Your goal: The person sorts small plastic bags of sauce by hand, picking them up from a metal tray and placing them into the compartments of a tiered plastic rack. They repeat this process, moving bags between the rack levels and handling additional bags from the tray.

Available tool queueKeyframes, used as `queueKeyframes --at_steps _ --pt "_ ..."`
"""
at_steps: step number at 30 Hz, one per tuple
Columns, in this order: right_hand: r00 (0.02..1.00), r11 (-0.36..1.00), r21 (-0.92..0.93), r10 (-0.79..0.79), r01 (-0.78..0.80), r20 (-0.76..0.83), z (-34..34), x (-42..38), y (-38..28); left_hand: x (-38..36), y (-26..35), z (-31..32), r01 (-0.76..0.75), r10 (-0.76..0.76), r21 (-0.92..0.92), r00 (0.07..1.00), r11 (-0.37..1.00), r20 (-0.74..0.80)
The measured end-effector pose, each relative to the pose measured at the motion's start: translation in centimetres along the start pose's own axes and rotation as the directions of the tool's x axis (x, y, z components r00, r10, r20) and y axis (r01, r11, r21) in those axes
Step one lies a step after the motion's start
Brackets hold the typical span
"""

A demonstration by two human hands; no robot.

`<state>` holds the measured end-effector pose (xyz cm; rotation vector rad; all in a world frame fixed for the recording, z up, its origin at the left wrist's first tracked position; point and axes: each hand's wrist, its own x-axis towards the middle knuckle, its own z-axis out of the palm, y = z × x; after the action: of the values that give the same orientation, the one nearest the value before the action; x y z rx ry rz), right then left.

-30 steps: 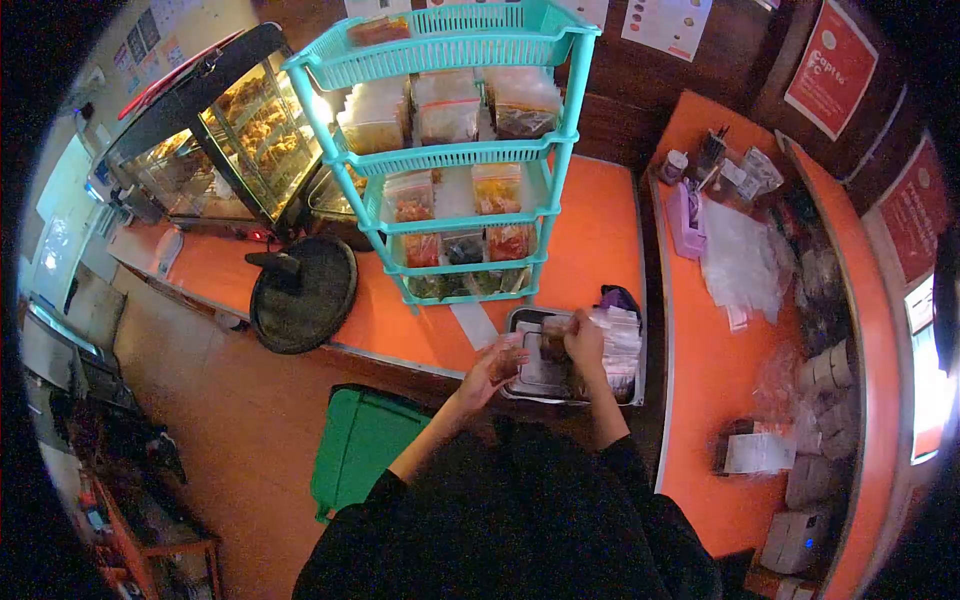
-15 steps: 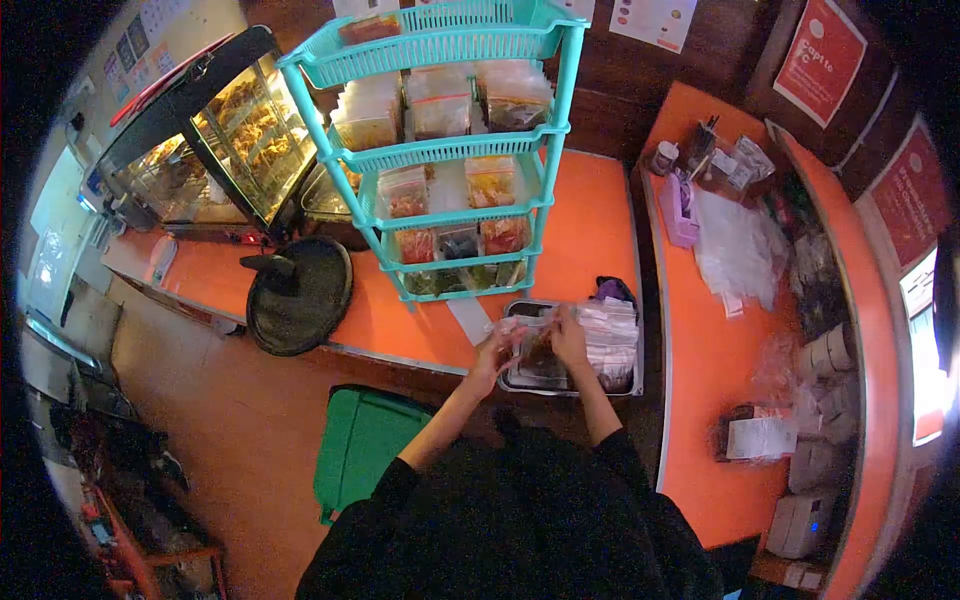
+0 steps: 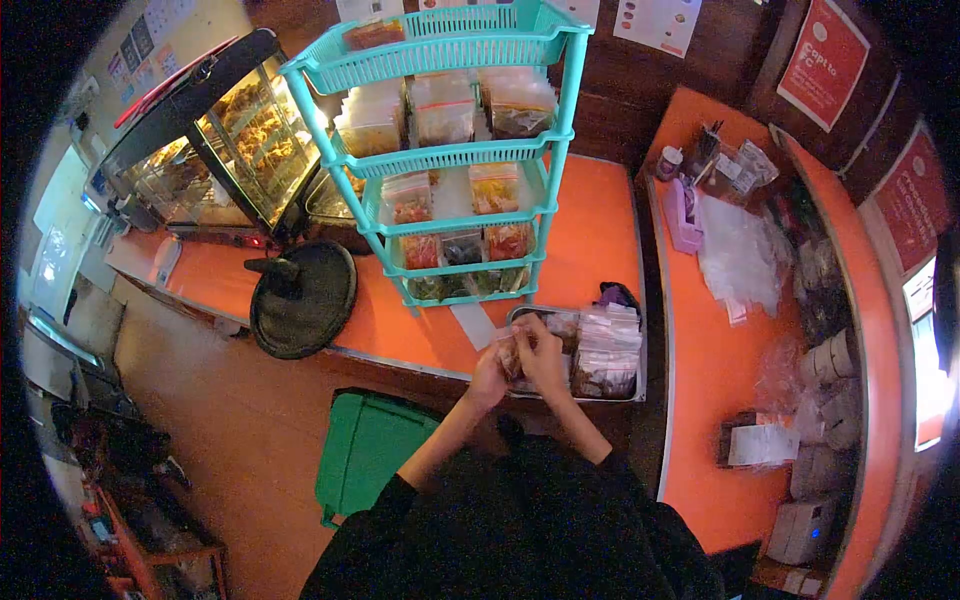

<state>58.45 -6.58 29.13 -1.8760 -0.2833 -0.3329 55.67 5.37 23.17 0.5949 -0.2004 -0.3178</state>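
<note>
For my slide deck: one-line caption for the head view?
Both hands, left hand and right hand, hold a small plastic bag over a metal tray beside a teal rack.

both forearms reach forward from black sleeves, bare from the elbows down, and converge — the left hand and right hand sit pressed together in front of the chest. fingers of both curl inward, pinched shut; the right hand sits slightly higher — its knuckles upward.
</note>
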Motion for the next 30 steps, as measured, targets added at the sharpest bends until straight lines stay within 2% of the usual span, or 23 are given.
queueKeyframes --at_steps 1,3,4,6,8,10,13,14,15,16,17,19,21,23,24,25,27,28,30 --pt "1.0 1.0 -0.021 0.001 -0.001 -0.024 0.0 -0.1 -0.4 0.0 0.1 0.7 0.001 -0.001 0.0 1.0 1.0 0.0" --pt "0.999 0.999 -0.046 -0.006 0.004 -0.034 -0.3 -0.1 -1.5 0.1 2.2 5.4 0.07 -0.072 -0.016 0.953 0.997 -0.295" --pt "0.999 0.997 -0.071 -0.015 0.012 -0.041 -0.5 -0.1 -1.8 0.1 2.1 5.6 0.073 -0.075 -0.017 0.953 0.997 -0.294" --pt "0.999 0.995 -0.096 0.015 -0.019 -0.037 -0.3 -0.2 -1.7 0.2 1.7 5.6 0.072 -0.011 0.153 0.93 0.986 -0.369" --pt "0.998 0.992 -0.12 0.046 -0.05 -0.034 -0.3 -0.3 -1.6 0.5 -0.3 2.4 0.044 0.016 0.163 0.936 0.986 -0.352" --pt "1.0 0.995 -0.096 -0.003 0.002 -0.011 -0.4 -0.4 -1.4 0.6 -1.3 0.1 0.02 0.039 0.172 0.941 0.985 -0.337" --pt "0.998 0.987 -0.157 0.02 -0.028 -0.054 -1.8 0.1 -1.2 0.1 0.4 -0.6 0.116 -0.032 0.212 0.932 0.97 -0.362" --pt "0.998 0.987 -0.158 0.022 -0.03 -0.053 -2.8 0.5 0.4 0.2 2.2 0.8 0.026 0.019 0.139 0.948 0.99 -0.318" --pt "0.996 0.952 -0.295 0.076 -0.087 -0.049 -4.2 0.8 3.3 0.1 3.9 1.7 -0.061 0.076 0.06 0.957 0.996 -0.279" --pt "0.99 0.894 -0.426 0.128 -0.138 -0.053 -5.3 1.0 5.5 -0.4 5.4 1.5 -0.029 0.089 0.195 0.948 0.98 -0.307" --pt "0.99 0.894 -0.426 0.128 -0.138 -0.053 -6.1 0.9 6.4 -0.5 6.4 1.2 -0.029 0.089 0.195 0.947 0.98 -0.307" --pt "0.898 0.791 -0.585 0.375 -0.181 0.229 -7.0 0.0 7.7 -0.4 8.1 0.8 -0.107 0.179 0.235 0.933 0.966 -0.313" --pt "0.9 0.782 -0.6 0.37 -0.168 0.231 -5.2 -1.4 11.3 -0.5 8.5 -0.1 -0.117 0.19 0.24 0.931 0.964 -0.31" --pt "0.963 0.847 -0.518 0.225 -0.12 0.146 -2.3 -2.3 12.8 -0.5 8.5 -0.5 -0.104 0.182 0.23 0.919 0.968 -0.35" --pt "0.988 0.85 -0.526 0.097 -0.018 0.123 -1.2 -2.3 12.4 -0.6 8.4 -0.5 -0.106 0.185 0.233 0.919 0.967 -0.349" --pt "0.988 0.852 -0.523 0.094 -0.016 0.124 -0.5 -2.3 12.0 -0.7 8.0 -0.4 -0.088 0.171 0.242 0.921 0.966 -0.35" --pt "0.974 0.683 -0.73 0.159 0.01 0.163 0.2 -2.0 9.9 -0.8 7.3 -0.2 -0.071 0.16 0.254 0.922 0.965 -0.351" --pt "0.973 0.677 -0.734 0.198 -0.048 0.119 0.7 -1.6 9.3 -0.8 7.1 -0.3 -0.052 0.143 0.25 0.921 0.967 -0.363" --pt "0.964 0.637 -0.771 0.214 -0.017 0.156 0.9 -0.3 9.7 -0.8 6.5 -0.8 -0.036 0.135 0.264 0.92 0.964 -0.368"
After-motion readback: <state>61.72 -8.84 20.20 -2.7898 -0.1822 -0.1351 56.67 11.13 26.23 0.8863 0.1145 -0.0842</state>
